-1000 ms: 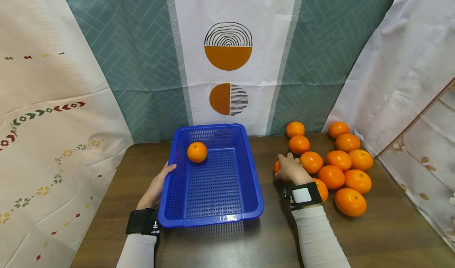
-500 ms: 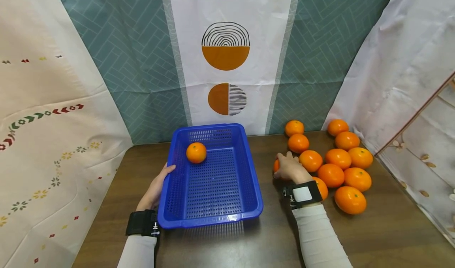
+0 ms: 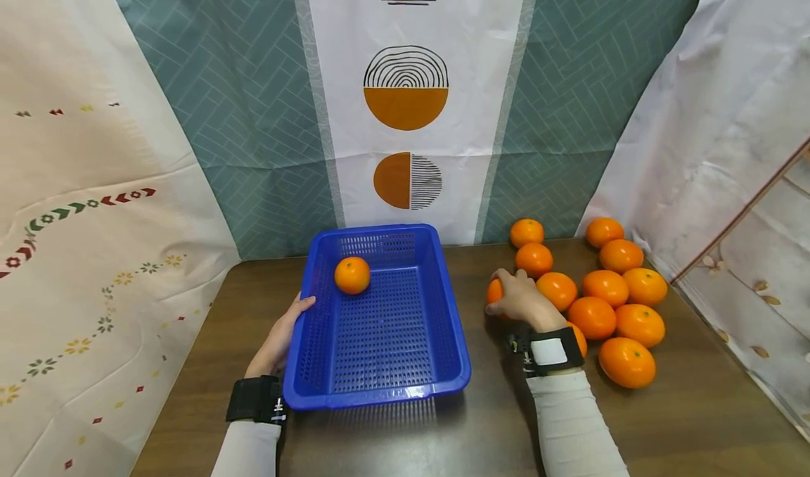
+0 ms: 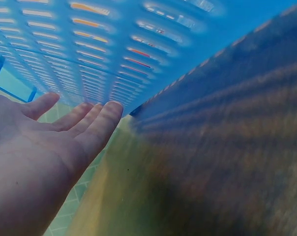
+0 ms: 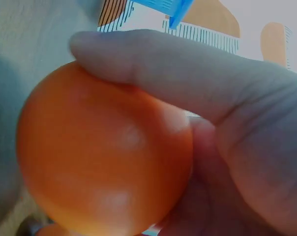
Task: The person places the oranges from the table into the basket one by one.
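My right hand (image 3: 522,301) grips an orange (image 3: 495,292) at the left side of a loose group on the table. In the right wrist view the thumb lies across the side of that orange (image 5: 104,152); the other fingers are mostly hidden behind it. My left hand (image 3: 278,336) rests at the left side of a blue plastic basket (image 3: 462,364), with the thumb tip at its rim. In the left wrist view the fingers (image 4: 97,123) are straight along the slotted outer wall (image 4: 104,54). Inside the basket, near its back left corner, sits one orange (image 3: 352,275).
Several more oranges lie right of my right hand, among them a near one (image 3: 626,362) and a back one (image 3: 526,232). The brown wooden table (image 3: 380,449) ends at patterned cloth: a backdrop (image 3: 266,111) behind, with cloth at both sides.
The head view has shifted slightly. My right wrist has moved a little to the right, with the hand still around the orange. The left hand and the basket keep their places.
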Demonstrator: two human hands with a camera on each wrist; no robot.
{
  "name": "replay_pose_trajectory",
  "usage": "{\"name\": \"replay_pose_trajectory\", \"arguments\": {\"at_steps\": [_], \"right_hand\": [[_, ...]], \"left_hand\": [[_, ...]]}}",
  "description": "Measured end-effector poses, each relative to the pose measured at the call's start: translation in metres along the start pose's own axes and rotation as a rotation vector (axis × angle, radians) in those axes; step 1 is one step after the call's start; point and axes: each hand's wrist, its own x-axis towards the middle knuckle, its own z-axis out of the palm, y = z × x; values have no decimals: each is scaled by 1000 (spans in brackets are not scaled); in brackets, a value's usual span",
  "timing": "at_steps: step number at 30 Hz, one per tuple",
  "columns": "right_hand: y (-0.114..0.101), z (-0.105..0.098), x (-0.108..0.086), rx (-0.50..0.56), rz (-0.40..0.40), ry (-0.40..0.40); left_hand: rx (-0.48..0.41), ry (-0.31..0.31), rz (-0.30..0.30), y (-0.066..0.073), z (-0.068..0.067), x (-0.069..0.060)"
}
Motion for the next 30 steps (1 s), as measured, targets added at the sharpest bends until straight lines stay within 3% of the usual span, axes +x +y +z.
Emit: {"name": "replay_pose_trajectory", "arguments": {"at_steps": [15,30], "right_hand": [[-2,-4,-1,138,-88,147],[-13,-7,2,274,-105,305]], "left_hand": [[65,19,25,-4,0,1],[12,26,9,-2,1,1]]}}
